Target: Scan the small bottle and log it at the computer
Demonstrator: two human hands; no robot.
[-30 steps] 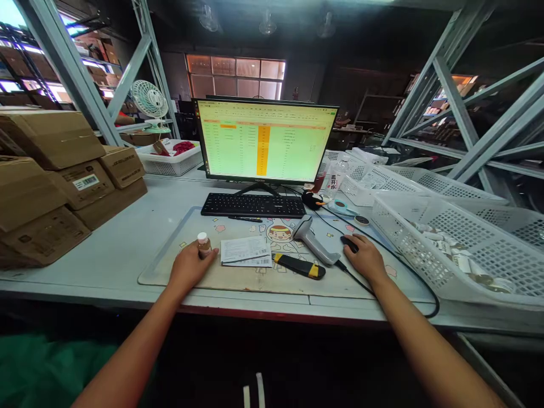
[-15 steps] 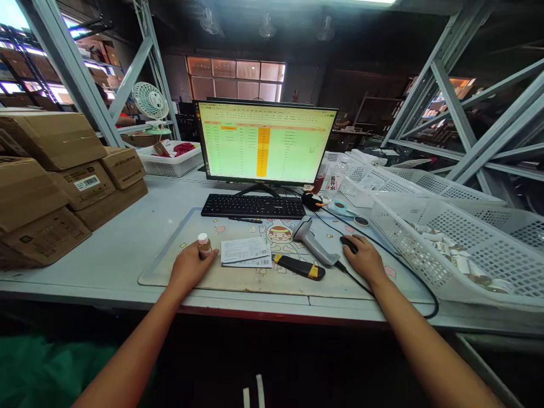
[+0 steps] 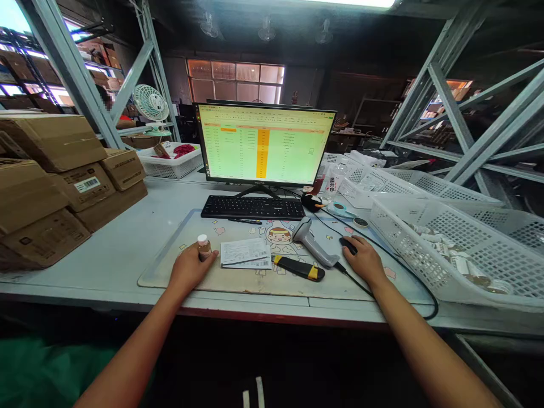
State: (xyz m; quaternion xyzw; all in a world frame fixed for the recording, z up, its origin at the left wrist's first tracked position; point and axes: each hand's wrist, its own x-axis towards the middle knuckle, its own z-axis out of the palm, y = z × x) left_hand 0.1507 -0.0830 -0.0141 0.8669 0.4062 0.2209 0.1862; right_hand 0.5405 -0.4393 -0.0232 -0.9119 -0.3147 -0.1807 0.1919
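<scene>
On the left of the desk mat (image 3: 242, 281), my left hand (image 3: 190, 266) is closed around a small white-capped bottle (image 3: 204, 247), which stands upright. My right hand (image 3: 364, 259) rests over a black computer mouse (image 3: 348, 245), fingers curled on it. Between the hands lie some printed paper slips (image 3: 245, 252), a black and yellow box cutter (image 3: 298, 268) and a grey barcode scanner (image 3: 314, 242) with its cable. Behind them stand a black keyboard (image 3: 254, 207) and a monitor (image 3: 266, 144) showing a spreadsheet with an orange column.
Stacked cardboard boxes (image 3: 55, 144) fill the desk's left side. At right stand white perforated baskets (image 3: 429, 272), the nearest holding small white-lidded items. A clear water bottle (image 3: 335, 180) and tape rolls (image 3: 340, 208) sit behind the mouse. A fan (image 3: 151, 102) stands at back left.
Both hands hold the same places on the bottle and the mouse. Only a very slight shift of the camera view shows.
</scene>
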